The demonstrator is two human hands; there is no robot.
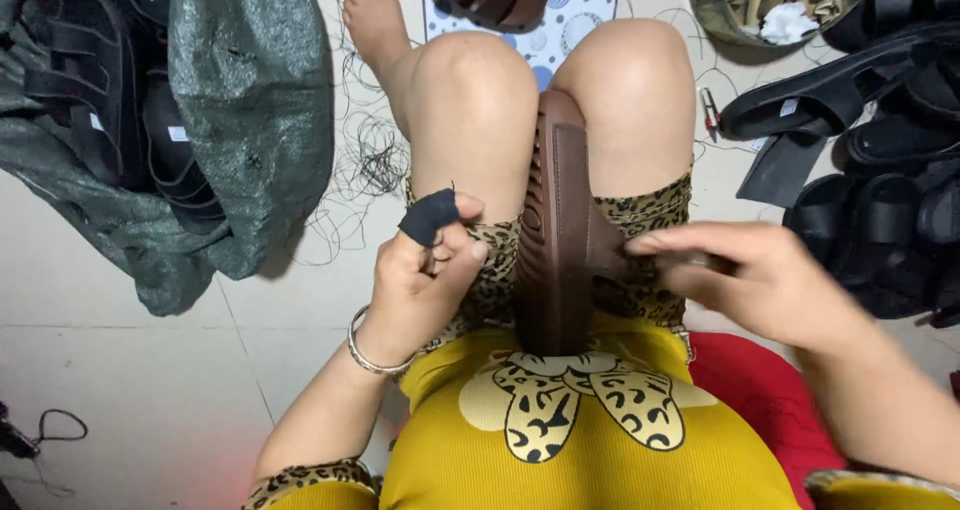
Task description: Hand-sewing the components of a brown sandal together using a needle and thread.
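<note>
A brown sandal point(552, 232) stands on edge, clamped between the person's knees, its ridged sole facing left and its strap side to the right, heel end down against the yellow shirt point(590, 440) and toe end pointing away up the lap.

Between the knees: filled by the brown sandal point(552, 240) standing on edge; no gap either side.
Left floor: bare pale tiles point(130, 390) below the green woven sack point(240, 120), open for a pass.
Ahead of left knee: loose black thread tangle point(375, 155) lies across the floor.
Right side: pile of black sandals point(870, 160) crowds close beside the right hand point(750, 280).
Lower right: red cushion point(760, 390) blocks the floor.
</note>
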